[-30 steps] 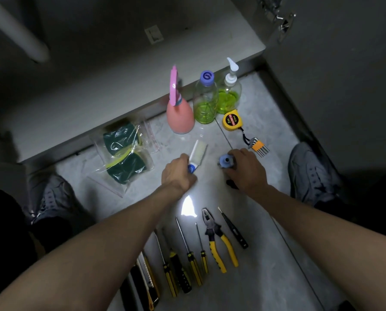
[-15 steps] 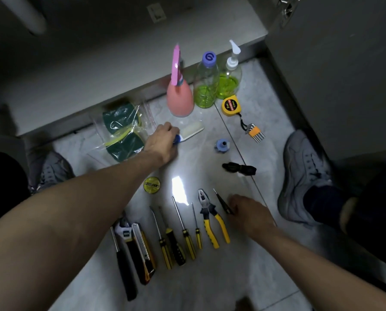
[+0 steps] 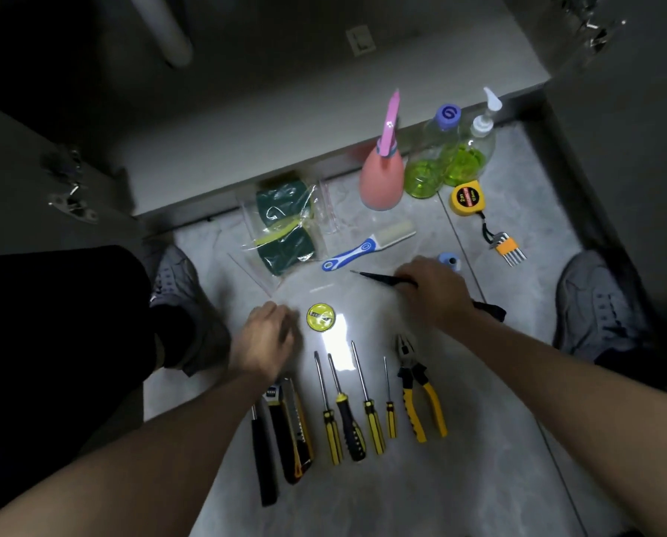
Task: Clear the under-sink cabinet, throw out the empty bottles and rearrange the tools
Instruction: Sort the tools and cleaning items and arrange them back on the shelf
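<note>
Near the middle of the frame, the right hand point(image 3: 432, 292) holds a thin black pointed tool point(image 3: 382, 279), fingers curled round it, with its tip pointing left. Left of it, the left hand point(image 3: 266, 339) hangs over the floor point(image 3: 479, 478) with loose fingers and holds nothing; it is a bit blurry. Between the hands lies a small round yellow tin point(image 3: 321, 317). Below the hands, tools lie in a row: a black-handled tool point(image 3: 264, 459), a box cutter point(image 3: 295, 432), four screwdrivers point(image 3: 366, 401) and yellow pliers point(image 3: 419, 393). Above the hands lies a blue and white brush point(image 3: 366, 246), with a bag of green sponges point(image 3: 285, 226) to its left. In the upper right stand a pink spray bottle point(image 3: 382, 180) and two clear bottles point(image 3: 446, 157) with green liquid, close together. Just below them lie a yellow tape measure point(image 3: 467, 197) and a set of hex keys point(image 3: 506, 248).
</note>
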`<state>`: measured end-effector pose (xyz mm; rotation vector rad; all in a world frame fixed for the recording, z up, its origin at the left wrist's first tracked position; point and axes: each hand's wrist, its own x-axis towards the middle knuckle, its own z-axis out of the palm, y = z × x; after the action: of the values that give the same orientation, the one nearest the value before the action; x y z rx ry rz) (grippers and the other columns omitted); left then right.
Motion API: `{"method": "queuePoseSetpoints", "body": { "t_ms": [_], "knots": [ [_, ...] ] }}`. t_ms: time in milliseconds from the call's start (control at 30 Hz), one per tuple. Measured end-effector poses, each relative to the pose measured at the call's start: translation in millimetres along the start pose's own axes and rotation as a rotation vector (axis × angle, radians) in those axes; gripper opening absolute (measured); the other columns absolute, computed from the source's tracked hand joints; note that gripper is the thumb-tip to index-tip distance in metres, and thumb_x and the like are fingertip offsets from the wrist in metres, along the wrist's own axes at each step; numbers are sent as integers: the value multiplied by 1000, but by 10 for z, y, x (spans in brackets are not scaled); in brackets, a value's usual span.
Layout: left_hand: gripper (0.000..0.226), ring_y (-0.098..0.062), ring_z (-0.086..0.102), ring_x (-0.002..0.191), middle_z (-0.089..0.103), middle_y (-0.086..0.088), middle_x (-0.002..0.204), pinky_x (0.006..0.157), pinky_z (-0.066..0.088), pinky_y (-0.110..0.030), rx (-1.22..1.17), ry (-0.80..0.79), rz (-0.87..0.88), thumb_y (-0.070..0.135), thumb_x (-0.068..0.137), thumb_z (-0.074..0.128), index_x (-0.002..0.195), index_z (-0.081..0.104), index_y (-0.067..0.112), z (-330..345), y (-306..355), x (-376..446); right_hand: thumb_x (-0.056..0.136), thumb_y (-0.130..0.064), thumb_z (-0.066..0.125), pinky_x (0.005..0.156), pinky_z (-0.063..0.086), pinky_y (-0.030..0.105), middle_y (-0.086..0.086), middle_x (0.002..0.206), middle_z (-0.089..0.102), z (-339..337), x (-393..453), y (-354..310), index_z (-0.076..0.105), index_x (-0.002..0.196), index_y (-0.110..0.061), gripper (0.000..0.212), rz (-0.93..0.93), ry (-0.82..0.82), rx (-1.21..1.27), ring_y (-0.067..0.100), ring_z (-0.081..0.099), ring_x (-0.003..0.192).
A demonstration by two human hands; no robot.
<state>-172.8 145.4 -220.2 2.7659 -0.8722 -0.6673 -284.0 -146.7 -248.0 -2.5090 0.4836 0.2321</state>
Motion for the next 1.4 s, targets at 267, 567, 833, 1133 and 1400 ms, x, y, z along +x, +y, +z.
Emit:
{"method": "queuePoseSetpoints", "body": {
  "t_ms": [267,567,833,1133,1400],
  "knots": [
    [24,-25,52,109,50,0,108,74,47,-38,-102,26,-4,33,89,61,111,57,24,172,10,22,91,-22,62,62,35,28,-5,89,58,143,93,-193,64,92,-20,3,88,-100,66,16,56,83],
    [57,-27,46,117,39,-1,131,82,53,-44,-6,-114,-43,41,82,72,132,45,30,326,465,384,94,-23,63,57,38,23,-13,78,61,398,-1502,342,62,89,-26,6,495,-166,231,12,63,77],
    [53,-26,46,118,42,0,133,87,52,-44,-14,-103,-51,37,83,72,131,53,26,367,421,415,86,-29,76,66,40,20,-6,87,68,411,-1682,407,68,93,-24,11,585,-251,209,16,67,89],
    [53,-25,44,119,44,0,133,86,52,-43,-15,-92,-53,36,82,73,130,53,25,360,459,401,92,-19,61,75,51,40,6,123,52,-50,-986,543,57,121,-19,29,423,140,2,26,55,108],
    [54,-23,44,120,43,1,133,88,52,-43,-39,-107,-70,35,82,72,130,49,26,343,540,370,94,-13,59,67,49,36,2,107,58,94,-686,278,68,116,-17,24,224,147,-8,23,57,99]
  ]
}}
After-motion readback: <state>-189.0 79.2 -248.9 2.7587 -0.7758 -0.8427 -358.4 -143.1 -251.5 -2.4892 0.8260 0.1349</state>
